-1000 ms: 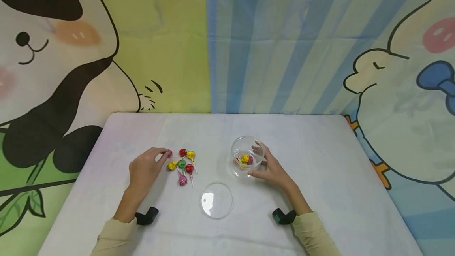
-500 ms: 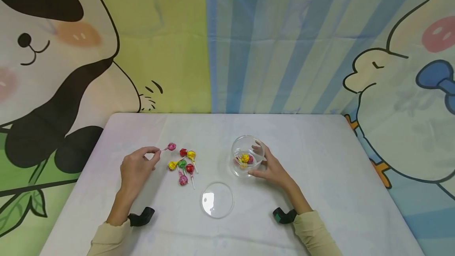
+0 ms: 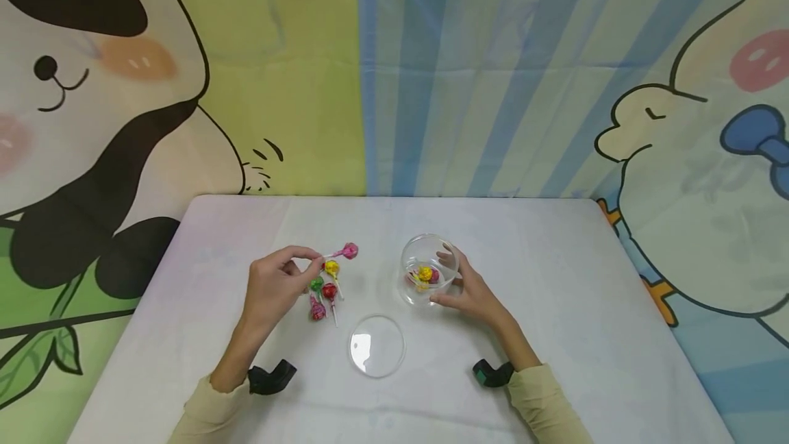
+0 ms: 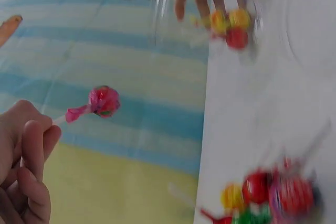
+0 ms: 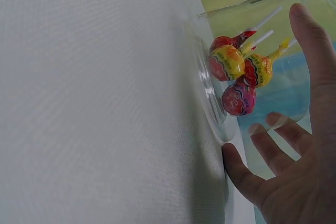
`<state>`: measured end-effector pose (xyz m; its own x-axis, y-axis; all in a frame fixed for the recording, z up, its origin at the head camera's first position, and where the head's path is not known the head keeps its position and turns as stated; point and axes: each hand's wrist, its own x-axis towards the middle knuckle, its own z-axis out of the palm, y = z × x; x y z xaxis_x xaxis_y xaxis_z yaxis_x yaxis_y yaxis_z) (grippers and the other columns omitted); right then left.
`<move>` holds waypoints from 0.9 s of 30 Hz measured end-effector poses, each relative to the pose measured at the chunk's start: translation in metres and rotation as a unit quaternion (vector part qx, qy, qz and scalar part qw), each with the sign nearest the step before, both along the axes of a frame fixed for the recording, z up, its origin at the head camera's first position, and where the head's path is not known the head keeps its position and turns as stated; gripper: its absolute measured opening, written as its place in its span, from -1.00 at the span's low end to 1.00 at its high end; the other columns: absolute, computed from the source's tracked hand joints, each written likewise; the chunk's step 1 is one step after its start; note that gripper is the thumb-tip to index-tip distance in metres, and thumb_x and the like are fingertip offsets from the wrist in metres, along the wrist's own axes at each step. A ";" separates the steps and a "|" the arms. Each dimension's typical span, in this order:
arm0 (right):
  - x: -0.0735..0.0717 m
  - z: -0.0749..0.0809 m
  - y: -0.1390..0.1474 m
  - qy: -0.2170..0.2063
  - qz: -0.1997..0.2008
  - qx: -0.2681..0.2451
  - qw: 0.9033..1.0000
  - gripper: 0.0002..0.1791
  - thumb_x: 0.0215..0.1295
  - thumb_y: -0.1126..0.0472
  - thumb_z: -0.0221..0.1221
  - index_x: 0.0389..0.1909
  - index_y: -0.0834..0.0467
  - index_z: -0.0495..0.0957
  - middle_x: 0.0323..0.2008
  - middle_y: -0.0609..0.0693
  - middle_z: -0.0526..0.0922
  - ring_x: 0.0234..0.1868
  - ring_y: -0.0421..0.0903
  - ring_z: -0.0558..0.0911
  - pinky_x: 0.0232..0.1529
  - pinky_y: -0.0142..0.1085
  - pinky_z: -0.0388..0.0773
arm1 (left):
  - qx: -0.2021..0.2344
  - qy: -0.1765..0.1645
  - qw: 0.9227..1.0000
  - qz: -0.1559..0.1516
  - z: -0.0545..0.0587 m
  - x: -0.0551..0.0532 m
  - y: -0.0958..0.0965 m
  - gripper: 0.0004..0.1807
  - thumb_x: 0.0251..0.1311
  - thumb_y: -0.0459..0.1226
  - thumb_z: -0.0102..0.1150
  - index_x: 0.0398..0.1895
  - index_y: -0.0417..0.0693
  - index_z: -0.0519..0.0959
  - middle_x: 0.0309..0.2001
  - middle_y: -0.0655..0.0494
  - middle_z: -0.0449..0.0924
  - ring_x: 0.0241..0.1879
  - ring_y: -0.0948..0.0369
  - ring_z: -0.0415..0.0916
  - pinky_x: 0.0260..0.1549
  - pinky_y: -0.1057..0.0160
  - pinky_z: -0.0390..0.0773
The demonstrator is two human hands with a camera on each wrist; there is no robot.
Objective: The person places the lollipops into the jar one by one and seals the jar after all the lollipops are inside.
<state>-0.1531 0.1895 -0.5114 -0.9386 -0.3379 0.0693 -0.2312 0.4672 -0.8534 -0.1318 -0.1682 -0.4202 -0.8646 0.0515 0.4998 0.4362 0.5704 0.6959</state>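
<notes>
In the head view my left hand [image 3: 277, 286] pinches the white stick of a pink lollipop [image 3: 350, 251] and holds it above the loose candies, its round head pointing toward the jar. The left wrist view shows the stick between thumb and fingers, with the wrapped lollipop head [image 4: 104, 101] free of them. My right hand [image 3: 471, 293] grips a clear round jar [image 3: 411, 252] from the right side, thumb and fingers spread around its wall. Inside the open-topped jar lie several lollipops, among them a yellow lollipop [image 5: 227, 63] and a purple-pink lollipop [image 5: 239, 98].
Several loose lollipops lie in a cluster left of the jar, including a red lollipop [image 3: 329, 291] and a pink lollipop [image 3: 317, 311]; my left hand partly covers this group. A clear round lid [image 3: 377, 347] lies flat on the white table [image 3: 524, 238] in front of the jar.
My left hand first drew back left with the pink lollipop, its grip showing on the stick, then carried it right, over the loose candies toward the jar. The right hand and jar stay put.
</notes>
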 end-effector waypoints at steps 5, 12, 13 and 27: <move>0.000 -0.001 0.002 0.009 0.000 -0.005 1.000 0.12 0.04 0.13 0.44 0.52 0.01 -0.10 0.42 0.22 0.26 0.43 0.22 0.28 0.22 0.16 0.41 | 0.038 -0.054 0.995 -0.079 0.009 -0.010 0.039 -0.92 0.06 -0.34 0.38 -0.38 0.03 0.70 -0.78 0.19 0.44 -0.79 0.39 0.30 -0.81 0.43 0.23; 0.000 -0.002 0.002 0.017 -0.003 -0.008 1.000 0.12 0.04 0.09 0.44 0.51 0.00 -0.08 0.42 0.15 0.29 0.42 0.19 0.30 0.20 0.15 0.43 | -0.053 -0.045 0.986 -0.154 0.016 -0.026 0.088 -0.90 0.10 -0.26 0.38 -0.30 -0.01 0.74 -0.42 0.16 0.74 -0.78 0.45 0.36 -0.78 0.41 0.28; 0.000 -0.002 0.002 0.017 -0.003 -0.008 1.000 0.12 0.04 0.10 0.44 0.51 0.00 -0.08 0.42 0.15 0.30 0.42 0.19 0.31 0.20 0.15 0.43 | -0.069 -0.038 0.984 -0.158 0.015 -0.028 0.092 -0.89 0.10 -0.25 0.38 -0.29 -0.01 0.74 -0.37 0.16 0.76 -0.78 0.49 0.34 -0.76 0.42 0.30; 0.001 0.004 -0.002 0.005 0.001 -0.002 1.000 0.13 0.06 0.24 0.42 0.53 0.06 -0.13 0.42 0.28 0.24 0.43 0.28 0.26 0.22 0.20 0.39 | -0.199 -0.052 0.967 -0.153 0.009 -0.040 0.111 -0.84 0.09 -0.17 0.39 -0.25 0.06 0.77 -0.31 0.17 0.77 -0.76 0.48 0.34 -0.32 0.28 0.52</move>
